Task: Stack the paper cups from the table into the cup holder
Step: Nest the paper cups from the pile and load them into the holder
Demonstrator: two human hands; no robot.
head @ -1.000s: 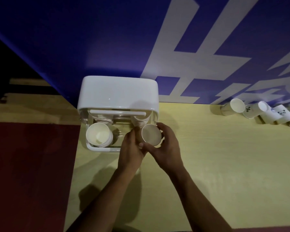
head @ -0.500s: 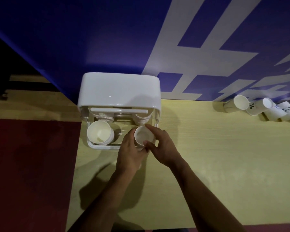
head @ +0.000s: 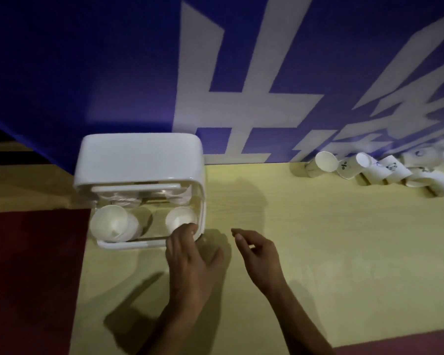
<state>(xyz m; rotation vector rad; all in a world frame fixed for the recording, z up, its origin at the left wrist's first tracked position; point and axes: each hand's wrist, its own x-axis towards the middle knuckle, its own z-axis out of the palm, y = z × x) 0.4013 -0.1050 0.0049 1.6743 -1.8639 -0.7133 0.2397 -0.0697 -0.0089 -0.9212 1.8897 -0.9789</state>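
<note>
Cup holder [head: 139, 160] at left end of bench [head: 318, 239]: paper cup [head: 180, 221] in right slot, cup stack [head: 110, 224] in left. Left hand [head: 190, 257], fingers relaxed, apparently touching that cup; right hand [head: 259, 254] slack, empty. Loose cups [head: 369, 170] far right.

your left hand [head: 190, 254]: bare, forearm bare to the frame edge | your right hand [head: 260, 254]: bare, forearm bare too | dim light hides finer detail

Blue banner [head: 87, 62] w/ white lettering [head: 241, 98] at back; red floor [head: 31, 278] left, wood strip [head: 23, 185] beyond.
</note>
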